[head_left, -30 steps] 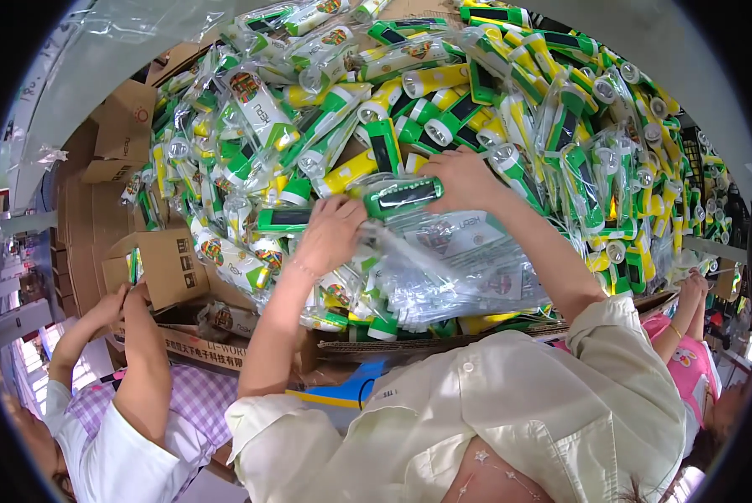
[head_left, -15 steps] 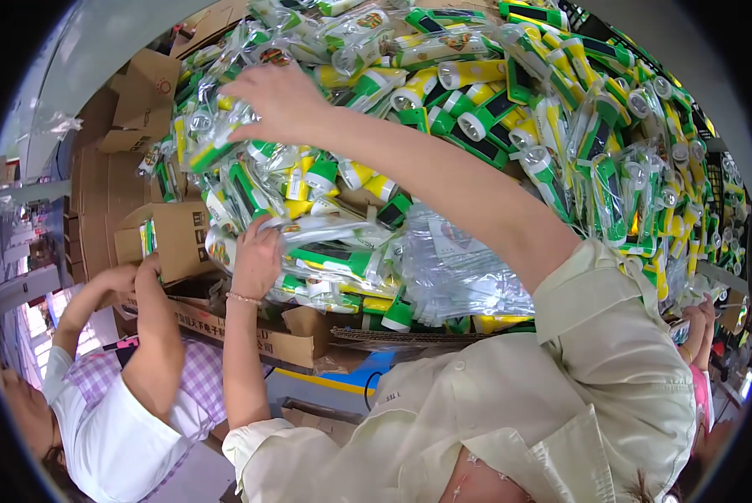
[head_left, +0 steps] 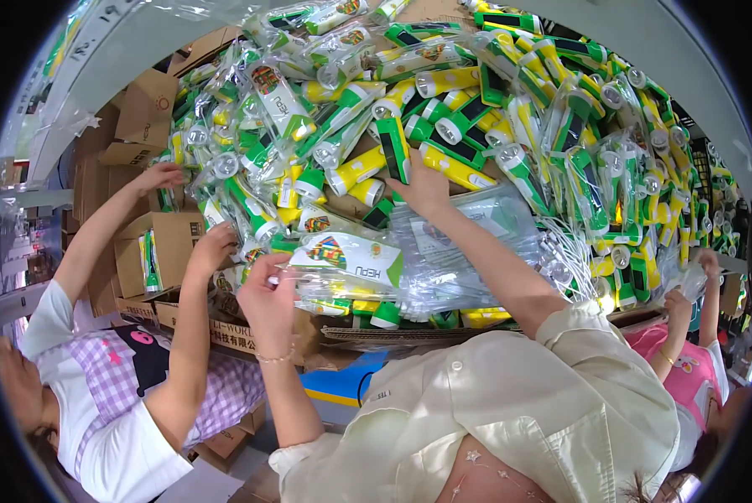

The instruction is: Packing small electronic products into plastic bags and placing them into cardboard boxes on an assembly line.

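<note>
Sorting: I see a huge heap of bagged green-and-yellow flashlights (head_left: pixel 476 109) spreading above and to both sides of my hands.
Stack: a pile of clear plastic bags (head_left: pixel 451 260) lies between my two hands, touching the heap's lower edge.
Boxes: brown cardboard cartons (head_left: pixel 153 101) stand to the left of my left hand; a flat cardboard edge (head_left: pixel 392 334) runs just below the stack.
Co-workers: one person's hands (head_left: pixel 212 247) work just left of mine; another person's arm (head_left: pixel 686 306) reaches in far right.
Left hand: my left hand (head_left: pixel 267 298) pinches the left end of a bagged flashlight pack (head_left: pixel 346 264) lying on the stack.
Right hand: my right hand (head_left: pixel 426 189) presses fingers-down on the heap above the stack, by an upright green flashlight (head_left: pixel 395 147); whether it grips one I cannot tell.
Doing it well: I judge the pack wants a firm pinch and a level pull, as the film looks slippery.
Room: tight on the left beside the neighbour's hand; freer downward, toward my body.
</note>
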The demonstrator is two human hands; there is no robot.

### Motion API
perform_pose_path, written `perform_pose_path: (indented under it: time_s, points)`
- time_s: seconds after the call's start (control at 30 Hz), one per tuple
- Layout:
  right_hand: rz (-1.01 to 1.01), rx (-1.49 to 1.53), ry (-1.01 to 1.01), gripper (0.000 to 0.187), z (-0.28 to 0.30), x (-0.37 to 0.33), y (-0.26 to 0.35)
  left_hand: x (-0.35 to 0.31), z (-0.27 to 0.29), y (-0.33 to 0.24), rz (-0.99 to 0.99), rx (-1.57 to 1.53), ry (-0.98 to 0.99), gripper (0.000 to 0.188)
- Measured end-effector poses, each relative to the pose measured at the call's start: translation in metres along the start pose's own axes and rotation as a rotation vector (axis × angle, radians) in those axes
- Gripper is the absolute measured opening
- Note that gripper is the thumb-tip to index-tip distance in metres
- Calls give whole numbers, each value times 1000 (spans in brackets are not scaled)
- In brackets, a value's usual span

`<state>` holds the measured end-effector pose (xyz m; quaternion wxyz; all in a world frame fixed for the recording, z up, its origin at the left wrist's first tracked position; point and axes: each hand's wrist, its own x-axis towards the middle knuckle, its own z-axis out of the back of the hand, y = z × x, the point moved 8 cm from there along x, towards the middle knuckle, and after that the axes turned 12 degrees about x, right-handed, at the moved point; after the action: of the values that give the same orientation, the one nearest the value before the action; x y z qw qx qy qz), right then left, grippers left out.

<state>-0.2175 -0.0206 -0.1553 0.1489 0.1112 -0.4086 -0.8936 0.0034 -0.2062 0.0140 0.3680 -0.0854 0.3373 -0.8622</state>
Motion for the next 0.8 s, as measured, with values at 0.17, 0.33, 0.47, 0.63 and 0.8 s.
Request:
perform_pose_path:
  time_s: [0.17,0.33,0.47,0.63,0.8]
  points:
    - [21,383,25,54,23,3,-12,-22,-18,-19,159,-288,105,16]
    - [168,789,-135,32,158,-52,61,-23,-54,-37,53,-100,157,20]
    - [561,647,-43,24,199,-120,122,-28,-102,-42,-6,-102,253,28]
    - [810,604,11,38,133,-170,76,-40,-137,-74,-34,-69,516,25]
    - [1019,334,-162,45,127,-185,91,-59,-158,-59,123,-264,606,25]
